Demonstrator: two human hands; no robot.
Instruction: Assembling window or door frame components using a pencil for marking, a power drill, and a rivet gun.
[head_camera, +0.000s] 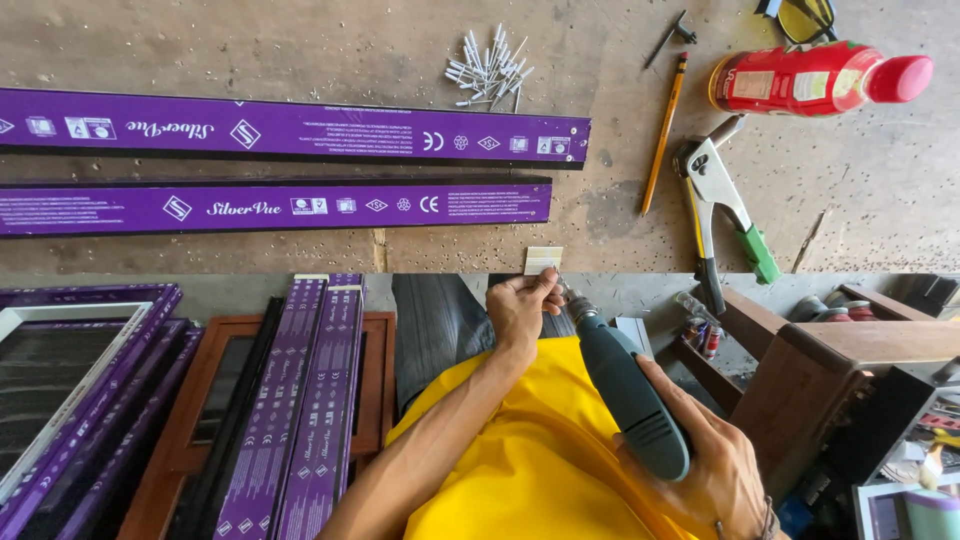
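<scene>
Head view, 2 purple-wrapped strips (290, 130) (white label marks), red bottle (800, 78)

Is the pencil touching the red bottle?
Apart. The head view shows bare tabletop between the pencil and the red bottle.
</scene>
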